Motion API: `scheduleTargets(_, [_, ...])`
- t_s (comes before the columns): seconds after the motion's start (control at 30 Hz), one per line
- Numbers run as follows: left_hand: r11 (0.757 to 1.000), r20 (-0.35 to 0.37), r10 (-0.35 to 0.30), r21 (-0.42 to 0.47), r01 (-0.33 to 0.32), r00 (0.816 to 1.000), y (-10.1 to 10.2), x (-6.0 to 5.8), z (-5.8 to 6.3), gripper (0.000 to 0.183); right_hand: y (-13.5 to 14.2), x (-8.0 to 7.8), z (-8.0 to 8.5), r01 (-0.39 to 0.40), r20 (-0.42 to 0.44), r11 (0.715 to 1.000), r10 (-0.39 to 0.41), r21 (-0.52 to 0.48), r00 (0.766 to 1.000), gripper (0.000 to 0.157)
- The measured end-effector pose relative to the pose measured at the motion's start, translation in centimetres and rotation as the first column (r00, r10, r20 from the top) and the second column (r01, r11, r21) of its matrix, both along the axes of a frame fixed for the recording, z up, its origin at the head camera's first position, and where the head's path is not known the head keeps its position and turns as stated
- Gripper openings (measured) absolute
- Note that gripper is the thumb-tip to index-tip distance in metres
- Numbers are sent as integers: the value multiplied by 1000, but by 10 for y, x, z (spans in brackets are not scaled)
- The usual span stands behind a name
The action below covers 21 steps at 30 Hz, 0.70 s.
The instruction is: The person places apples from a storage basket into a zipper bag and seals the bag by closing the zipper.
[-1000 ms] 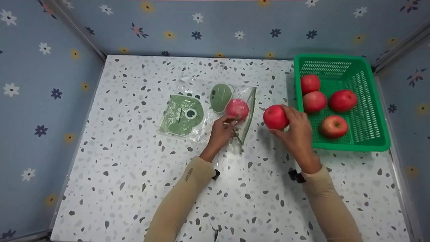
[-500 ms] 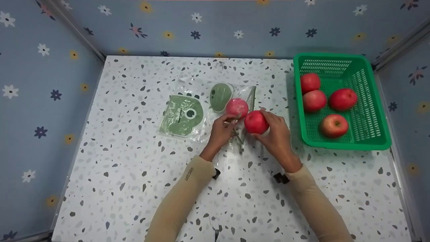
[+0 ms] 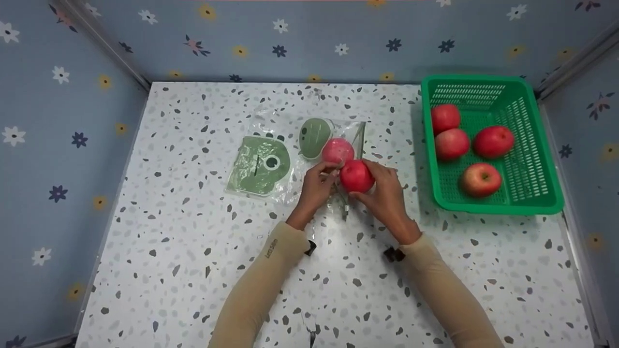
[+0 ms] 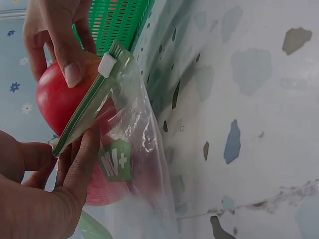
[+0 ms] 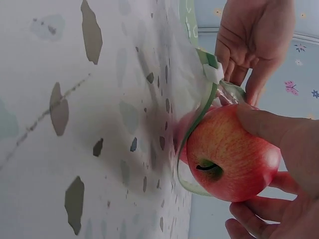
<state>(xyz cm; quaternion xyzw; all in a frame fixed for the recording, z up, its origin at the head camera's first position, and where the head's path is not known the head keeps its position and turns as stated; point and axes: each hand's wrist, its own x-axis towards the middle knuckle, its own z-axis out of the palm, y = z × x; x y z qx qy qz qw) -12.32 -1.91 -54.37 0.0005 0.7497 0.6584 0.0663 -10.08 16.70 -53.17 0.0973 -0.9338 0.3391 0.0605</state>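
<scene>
A clear zip bag [image 3: 261, 166] printed with a green dinosaur lies on the speckled table. One red apple [image 3: 337, 149] is inside it, seen through the plastic. My left hand [image 3: 316, 188] pinches the edge of the bag's mouth between thumb and fingers. A second apple [image 3: 357, 176] is gripped by my right hand [image 3: 387, 193], right at that opening. From the right wrist, the green zip strip [image 5: 180, 164] curves around this apple's side, and its stem points toward the camera. A white slider [image 4: 107, 65] sits near one end of the strip.
On the right stands a green plastic basket [image 3: 498, 210] with several apples [image 3: 480, 180] in it. Flower-patterned panels [image 3: 309, 38] wall the table at the back and both sides.
My right hand has carried its apple leftward from beside the basket to the bag's mouth, next to my left hand. The left hand keeps its pinch on the bag, nearly still.
</scene>
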Motion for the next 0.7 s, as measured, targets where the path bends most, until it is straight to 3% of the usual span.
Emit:
scheduleTargets(0.37, [1000,-11,8,-25,-9,1000,-5,-3,2,21,-10,-8,-9,0,43,999,2,-46,999,80])
scheduleTargets(0.7, [997,-36,-24,-76,21,999,-4,-1,12,22,-19,-19,-12,5,58,999,-3,-46,998,78])
